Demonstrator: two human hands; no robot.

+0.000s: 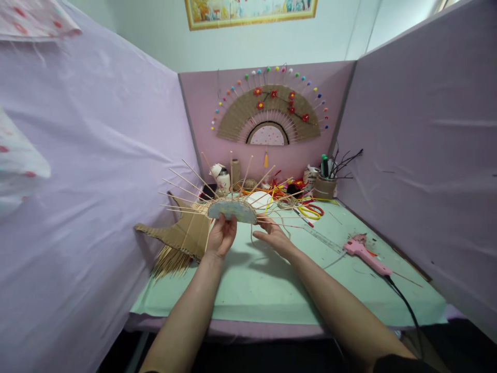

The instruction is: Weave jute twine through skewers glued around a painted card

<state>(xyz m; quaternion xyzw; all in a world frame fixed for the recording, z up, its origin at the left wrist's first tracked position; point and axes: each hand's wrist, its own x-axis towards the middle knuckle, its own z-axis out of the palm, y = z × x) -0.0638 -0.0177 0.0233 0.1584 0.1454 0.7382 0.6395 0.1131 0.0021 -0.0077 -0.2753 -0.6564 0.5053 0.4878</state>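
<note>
My left hand [221, 235] is closed on the lower edge of a half-round fan base [232, 209], held up above the green mat [279, 290]. Thin wooden skewers [186, 178] fan out from the base to the left, top and right. My right hand [274, 234] sits just right of the base, its fingers bent near the skewers and a thin twine strand [254, 235] that hangs below. Whether the right hand grips the twine I cannot make out.
A cardboard piece [182, 230] and a bundle of skewers [171, 261] lie at the left. A pink glue gun [367, 255] with black cord lies at the right. Scissors [312, 210], a ruler [324, 239], twine spools and a pen holder [325, 186] crowd the back. A finished fan [267, 111] hangs on the back panel.
</note>
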